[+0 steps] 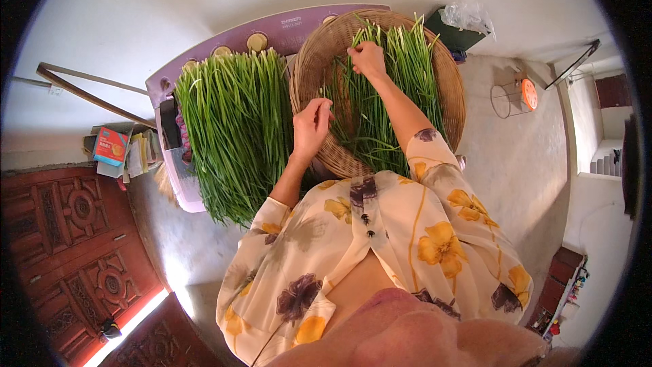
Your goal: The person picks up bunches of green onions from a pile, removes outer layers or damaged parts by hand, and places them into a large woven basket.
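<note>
Over a round wicker basket [305,46], my right hand [368,59] pinches at the pale cut ends of long garlic chives [407,71], its fingertips at the left edge of that bunch. My left hand [311,125] is curled just above the basket's left rim, thumb against the fingers. A small green tip shows above it, but whether the fingers hold a stalk is unclear. Left of the basket lies a thick, even layer of garlic chives [234,122], pale ends towards the wall and leaves hanging down towards me. Looser leaves are spread inside the basket.
Basket and chives rest on a purple washing machine [300,23] with round knobs, against the wall. A dark green box [453,33] with a clear plastic bag [468,18] stands behind right. Papers and boxes [127,150] are at left, near a carved red door [76,224]. A wire frame [512,99] stands right.
</note>
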`<state>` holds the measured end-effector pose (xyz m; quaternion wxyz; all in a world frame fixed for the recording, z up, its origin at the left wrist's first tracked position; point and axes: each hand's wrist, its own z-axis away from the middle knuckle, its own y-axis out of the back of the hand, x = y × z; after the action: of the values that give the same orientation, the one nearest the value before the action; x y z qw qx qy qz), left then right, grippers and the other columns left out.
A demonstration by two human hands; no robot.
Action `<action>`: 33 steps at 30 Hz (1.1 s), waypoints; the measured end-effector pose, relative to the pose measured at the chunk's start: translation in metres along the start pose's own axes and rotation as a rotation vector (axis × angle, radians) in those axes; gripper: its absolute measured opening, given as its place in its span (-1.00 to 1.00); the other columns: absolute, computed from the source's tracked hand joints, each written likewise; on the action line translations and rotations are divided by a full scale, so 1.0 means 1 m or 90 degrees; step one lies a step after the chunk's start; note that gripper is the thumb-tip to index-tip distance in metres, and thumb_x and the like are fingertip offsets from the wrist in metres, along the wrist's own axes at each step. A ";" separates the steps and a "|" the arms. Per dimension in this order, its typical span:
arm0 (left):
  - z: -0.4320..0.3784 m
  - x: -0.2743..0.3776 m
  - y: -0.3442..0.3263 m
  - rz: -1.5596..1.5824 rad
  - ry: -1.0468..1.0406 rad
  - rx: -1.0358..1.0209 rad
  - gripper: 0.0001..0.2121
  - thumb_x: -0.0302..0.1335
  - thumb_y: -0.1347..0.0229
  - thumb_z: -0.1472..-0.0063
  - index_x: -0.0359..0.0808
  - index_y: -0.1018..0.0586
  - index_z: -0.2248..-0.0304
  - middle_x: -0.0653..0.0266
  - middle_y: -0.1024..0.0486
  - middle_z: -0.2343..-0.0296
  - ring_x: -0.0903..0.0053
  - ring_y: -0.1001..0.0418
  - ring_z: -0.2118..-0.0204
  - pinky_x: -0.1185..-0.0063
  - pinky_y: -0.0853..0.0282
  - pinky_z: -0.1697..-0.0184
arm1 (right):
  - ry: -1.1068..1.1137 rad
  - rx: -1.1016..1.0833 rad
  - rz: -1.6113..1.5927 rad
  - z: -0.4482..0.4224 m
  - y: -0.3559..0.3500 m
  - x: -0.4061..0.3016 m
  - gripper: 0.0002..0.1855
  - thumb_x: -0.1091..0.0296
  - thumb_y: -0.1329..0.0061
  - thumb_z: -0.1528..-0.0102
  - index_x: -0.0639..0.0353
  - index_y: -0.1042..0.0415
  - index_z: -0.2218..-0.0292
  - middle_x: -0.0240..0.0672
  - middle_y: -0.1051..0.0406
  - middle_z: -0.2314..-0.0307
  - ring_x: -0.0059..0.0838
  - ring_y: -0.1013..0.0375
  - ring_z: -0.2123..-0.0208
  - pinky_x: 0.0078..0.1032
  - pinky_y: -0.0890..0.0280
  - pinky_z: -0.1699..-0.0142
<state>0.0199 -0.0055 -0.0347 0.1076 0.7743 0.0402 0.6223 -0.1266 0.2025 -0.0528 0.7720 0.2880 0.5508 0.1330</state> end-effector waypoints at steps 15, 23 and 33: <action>0.000 -0.003 0.000 -0.062 -0.032 -0.029 -0.80 -0.40 0.02 -0.36 -0.37 -0.55 0.23 0.24 -0.50 0.60 0.61 -0.42 0.61 0.57 -0.34 0.52 | -0.005 0.009 -0.026 -0.012 -0.002 -0.003 -0.73 0.34 -0.05 -0.17 0.44 -0.49 0.25 -0.13 -0.50 0.63 -0.40 -0.52 0.65 -0.46 -0.47 0.51; -0.001 0.003 0.004 -0.076 -0.027 -0.032 -0.83 -0.45 -0.01 -0.33 -0.41 -0.54 0.25 0.18 -0.51 0.60 0.48 -0.50 0.58 0.54 -0.37 0.49 | 0.161 0.105 0.034 -0.012 -0.008 0.004 -0.68 0.08 -0.15 -0.06 0.19 -0.57 0.33 -0.25 -0.54 0.44 -0.30 -0.51 0.41 -0.29 -0.42 0.27; -0.001 0.004 0.000 -0.014 -0.008 -0.040 -0.80 -0.44 0.00 -0.35 -0.40 -0.54 0.18 0.22 -0.53 0.57 0.59 -0.46 0.58 0.59 -0.35 0.50 | 0.142 -0.091 -0.501 0.044 0.059 -0.043 -0.70 0.17 -0.07 -0.18 0.26 -0.48 0.23 -0.39 -0.50 0.47 -0.60 -0.47 0.42 -0.57 -0.36 0.33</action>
<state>0.0193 -0.0045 -0.0305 0.1388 0.7738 0.0288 0.6174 -0.0944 0.2136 0.0256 0.7177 -0.0147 0.6883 -0.1042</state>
